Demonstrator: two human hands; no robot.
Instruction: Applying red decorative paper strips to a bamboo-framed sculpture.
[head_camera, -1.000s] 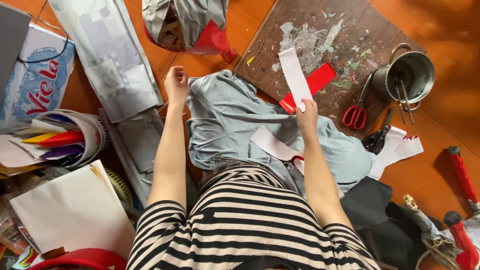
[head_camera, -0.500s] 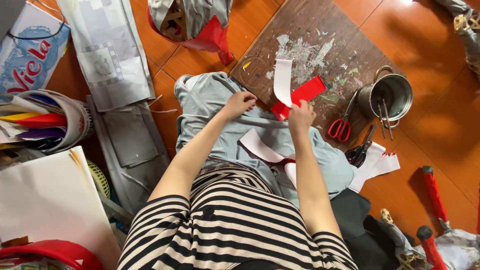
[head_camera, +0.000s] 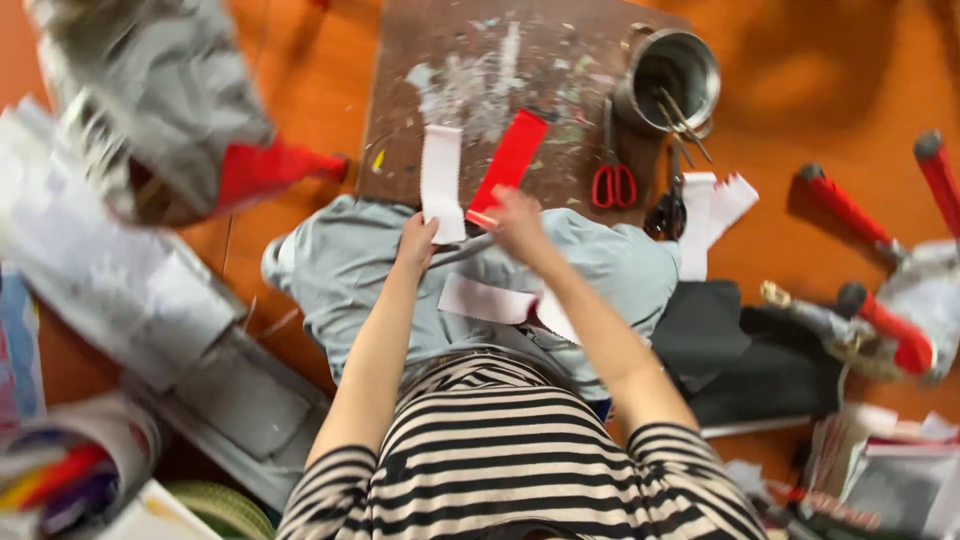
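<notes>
Keep the white paper strip (head_camera: 441, 183) and the red strip (head_camera: 508, 165) apart above the grey cloth (head_camera: 345, 270): your left hand (head_camera: 416, 243) pinches the white one's bottom, your right hand (head_camera: 518, 220) the red one's; grip lightly, avoid creasing near the paint-spattered brown board (head_camera: 450, 60).

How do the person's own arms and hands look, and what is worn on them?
Both arms are bare from the short sleeves down. The sleeves belong to a top with black and white horizontal stripes. The left hand and the right hand wear no gloves; the picture is too blurred to show rings or a watch.
</notes>
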